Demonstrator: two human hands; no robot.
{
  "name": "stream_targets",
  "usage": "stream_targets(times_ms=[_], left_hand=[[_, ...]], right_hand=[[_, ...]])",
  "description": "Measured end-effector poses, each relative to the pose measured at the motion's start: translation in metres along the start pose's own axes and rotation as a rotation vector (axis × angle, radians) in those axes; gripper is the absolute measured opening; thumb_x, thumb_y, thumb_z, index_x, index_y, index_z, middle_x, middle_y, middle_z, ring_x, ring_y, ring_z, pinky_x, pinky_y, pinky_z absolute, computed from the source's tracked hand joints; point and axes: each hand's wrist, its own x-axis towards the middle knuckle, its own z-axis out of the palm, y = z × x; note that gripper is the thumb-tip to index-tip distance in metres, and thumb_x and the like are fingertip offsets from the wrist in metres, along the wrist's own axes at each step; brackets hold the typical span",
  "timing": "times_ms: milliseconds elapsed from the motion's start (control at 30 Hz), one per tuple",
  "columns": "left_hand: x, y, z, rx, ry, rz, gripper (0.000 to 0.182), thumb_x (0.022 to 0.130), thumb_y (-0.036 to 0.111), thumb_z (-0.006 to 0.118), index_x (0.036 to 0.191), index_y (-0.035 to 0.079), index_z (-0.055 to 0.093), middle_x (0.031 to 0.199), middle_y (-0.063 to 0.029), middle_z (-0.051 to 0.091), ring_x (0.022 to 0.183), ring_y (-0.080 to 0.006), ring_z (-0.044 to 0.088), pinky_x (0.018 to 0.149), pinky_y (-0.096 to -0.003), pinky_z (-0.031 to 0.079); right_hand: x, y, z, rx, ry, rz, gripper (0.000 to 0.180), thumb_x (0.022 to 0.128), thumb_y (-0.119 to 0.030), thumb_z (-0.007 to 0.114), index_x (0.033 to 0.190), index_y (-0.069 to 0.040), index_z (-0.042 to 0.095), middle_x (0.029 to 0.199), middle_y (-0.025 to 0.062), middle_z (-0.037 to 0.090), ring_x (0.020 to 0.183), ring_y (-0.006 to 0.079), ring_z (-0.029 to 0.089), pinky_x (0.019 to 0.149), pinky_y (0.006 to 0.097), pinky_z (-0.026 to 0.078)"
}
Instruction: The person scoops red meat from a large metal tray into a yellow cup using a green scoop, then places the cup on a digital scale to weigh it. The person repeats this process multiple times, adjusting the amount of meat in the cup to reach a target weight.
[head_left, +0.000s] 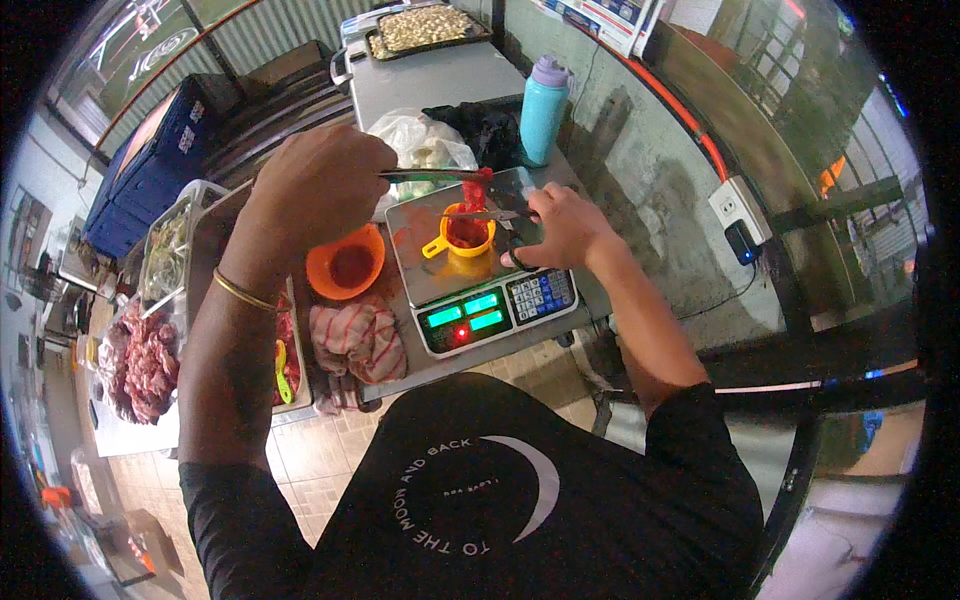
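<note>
My left hand (322, 184) is closed on metal tongs (431, 175), whose tips pinch a strip of raw red meat (474, 191). The strip hangs down into a yellow measuring cup (459, 247) with more red meat inside. In my right hand (570, 229) is a pair of scissors (487, 215), the blades lying across the strip just above the cup. Under the cup is the steel plate of a digital scale (420, 274) with lit green displays. Left of the scale sits an orange bowl (319, 274) with dark red residue in it.
A striped cloth (358, 337) lies by the table's front edge. Behind the scale stand a plastic bag (431, 146) and a turquoise bottle (543, 112). At left are a tray with red meat and a green scoop (282, 371), and a heap of meat (146, 360).
</note>
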Motion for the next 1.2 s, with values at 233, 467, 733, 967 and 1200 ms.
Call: stream_targets(times_ms=[233,467,733,967,1200], left_hand=[[0.001,-0.004,0.011,0.015,-0.001,0.006,0.017,0.089,0.020,0.066,0.093,0.008,0.077,0.090,-0.0187,0.075,0.089,-0.0409,0.073,0.082,-0.0535,0.058],[0.007,-0.004,0.009,0.048,-0.064,-0.016,0.022,0.090,0.021,0.065,0.103,0.014,0.082,0.095,-0.0176,0.076,0.090,-0.0414,0.073,0.081,-0.0514,0.059],[0.006,-0.005,0.014,0.026,0.018,0.059,0.018,0.090,0.019,0.065,0.092,0.005,0.076,0.092,-0.0181,0.075,0.090,-0.0410,0.072,0.082,-0.0538,0.057],[0.009,-0.008,0.014,0.035,0.003,0.055,0.019,0.091,0.021,0.064,0.095,0.008,0.077,0.093,-0.0171,0.075,0.090,-0.0403,0.073,0.081,-0.0519,0.058],[0.009,-0.017,0.025,0.034,0.007,0.067,0.019,0.090,0.021,0.065,0.098,0.009,0.078,0.094,-0.0165,0.076,0.090,-0.0407,0.073,0.081,-0.0520,0.059]], right_hand=[[0.001,-0.007,0.005,0.098,-0.098,0.010,0.093,0.068,-0.083,0.078,0.111,-0.001,0.072,0.117,0.0236,0.071,0.110,0.0392,0.070,0.098,0.0488,0.056],[-0.002,-0.009,0.025,0.093,0.037,-0.035,0.082,0.071,-0.078,0.080,0.098,-0.002,0.070,0.107,0.0205,0.071,0.101,0.0384,0.071,0.088,0.0491,0.057],[0.001,-0.003,0.028,0.264,-0.032,-0.012,0.070,0.077,-0.072,0.080,0.084,-0.003,0.067,0.084,0.0199,0.072,0.085,0.0401,0.072,0.076,0.0493,0.055],[0.004,0.017,0.041,0.306,-0.064,-0.056,0.058,0.085,-0.058,0.080,0.085,-0.001,0.067,0.079,0.0224,0.070,0.080,0.0427,0.071,0.071,0.0505,0.053],[0.002,0.006,0.034,0.271,-0.080,0.009,0.068,0.078,-0.065,0.084,0.086,0.000,0.066,0.086,0.0221,0.069,0.083,0.0398,0.070,0.075,0.0484,0.054]])
